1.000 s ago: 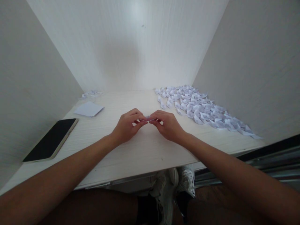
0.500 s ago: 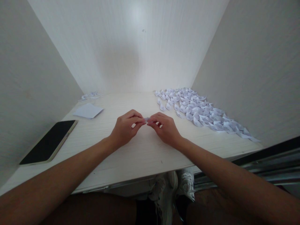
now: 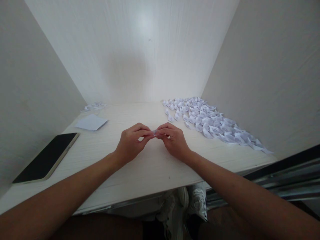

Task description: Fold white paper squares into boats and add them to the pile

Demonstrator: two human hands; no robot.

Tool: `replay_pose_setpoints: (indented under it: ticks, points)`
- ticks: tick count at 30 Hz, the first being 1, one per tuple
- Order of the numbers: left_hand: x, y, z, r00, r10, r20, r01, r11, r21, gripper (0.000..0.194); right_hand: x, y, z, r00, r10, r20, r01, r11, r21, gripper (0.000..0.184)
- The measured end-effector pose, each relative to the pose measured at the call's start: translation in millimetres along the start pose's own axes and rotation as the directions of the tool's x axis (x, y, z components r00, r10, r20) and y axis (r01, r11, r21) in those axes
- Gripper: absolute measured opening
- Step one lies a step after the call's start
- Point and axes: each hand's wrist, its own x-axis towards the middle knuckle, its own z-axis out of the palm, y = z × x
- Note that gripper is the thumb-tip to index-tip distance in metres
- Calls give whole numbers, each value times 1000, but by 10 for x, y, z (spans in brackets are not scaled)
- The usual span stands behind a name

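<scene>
At twelve o'clock, my left hand (image 3: pixel 130 141) and right hand (image 3: pixel 176 142) are pinching opposite ends of the paper (image 3: pixel 154 132), its smallness probably calling for a level grip and light, even pressure, with the pile (image 3: pixel 206 122) lying at two o'clock.

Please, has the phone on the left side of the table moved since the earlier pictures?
No. The phone keeps its place beside the left wall and below the white paper sheets; only the camera view has shifted.

Pale back wall (image 3: pixel 170 56) with soft glare, grey side walls (image 3: pixel 282 73), whitish wood-grain tabletop (image 3: pixel 140 176)
</scene>
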Motion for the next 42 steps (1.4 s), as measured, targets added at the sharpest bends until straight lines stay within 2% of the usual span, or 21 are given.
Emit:
replay_pose_setpoints:
  ticks: [3, 6, 10, 13, 17, 22, 28, 36, 42]
  points:
    - [-9, 1, 9, 990, -129, 47, 133, 988, -80, 10, -22, 46, 4, 998, -53, -21, 52, 998, -42, 20]
    - [-30, -6, 28, 963, -249, 102, 265, 944, -197, 14, -49, 83, 11, 996, -94, -15, 92, 992, -82, 20]
    - [-51, -22, 47, 924, -347, 163, 382, 867, -319, 16, -79, 100, 16, 992, -126, 0, 125, 985, -117, 20]
    - [-55, -31, 49, 905, -376, 199, 425, 822, -379, 13, -84, 98, 13, 988, -156, -7, 154, 982, -113, 19]
    - [-48, -33, 43, 932, -322, 167, 363, 840, -403, 8, -69, 91, 8, 979, -194, -66, 187, 978, -93, 12]
    - [-17, -14, 25, 965, -242, 100, 261, 911, -319, 8, -58, 79, 9, 983, -164, -87, 159, 985, -64, 8]
    - [-2, -18, 21, 971, -222, 86, 237, 930, -280, 7, -80, 83, 24, 986, -119, -112, 108, 989, -97, 5]
    - [-19, -43, 36, 977, -173, 123, 198, 951, -239, 10, -72, 103, 23, 977, -201, -77, 191, 975, -116, 8]
    - [-10, -44, 30, 984, -135, 114, 151, 977, -149, 4, -82, 111, 28, 983, -178, -42, 172, 978, -116, 9]
